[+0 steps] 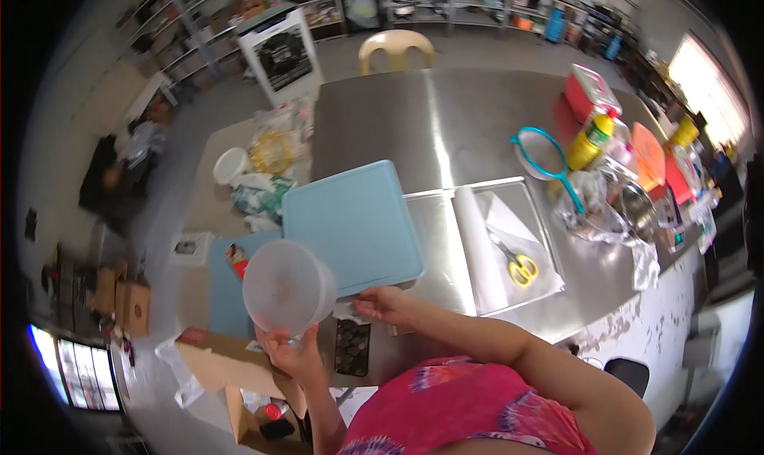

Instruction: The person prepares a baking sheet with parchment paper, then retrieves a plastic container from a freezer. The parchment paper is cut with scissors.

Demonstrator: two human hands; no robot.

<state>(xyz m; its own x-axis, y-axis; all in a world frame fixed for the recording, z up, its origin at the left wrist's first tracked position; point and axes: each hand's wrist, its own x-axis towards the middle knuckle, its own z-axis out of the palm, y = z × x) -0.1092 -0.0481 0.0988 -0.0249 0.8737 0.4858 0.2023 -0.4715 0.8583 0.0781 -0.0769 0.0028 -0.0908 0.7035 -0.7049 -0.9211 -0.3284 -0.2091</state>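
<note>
My left hand [293, 353] is wrapped round the lower edge of a translucent round plastic bowl [288, 286], tilted above the table's left part. My right hand [382, 304] is at the near edge of a light blue rectangular lid or board [354, 228], its fingers bent; whether they grip the edge is too small to tell. Just below, between my hands, a black tray [352, 348] holds several dark round pieces. To the right, yellow-handled scissors [521, 269] lie on white paper [483, 256] in a metal tray [543, 216].
At the right stand a blue-rimmed strainer [543, 154], a yellow bottle [590, 142], a red container [591, 94] and a metal bowl [635, 207]. An open cardboard box [231, 365] is at the lower left. A plastic chair [395, 49] stands beyond the steel table [374, 121].
</note>
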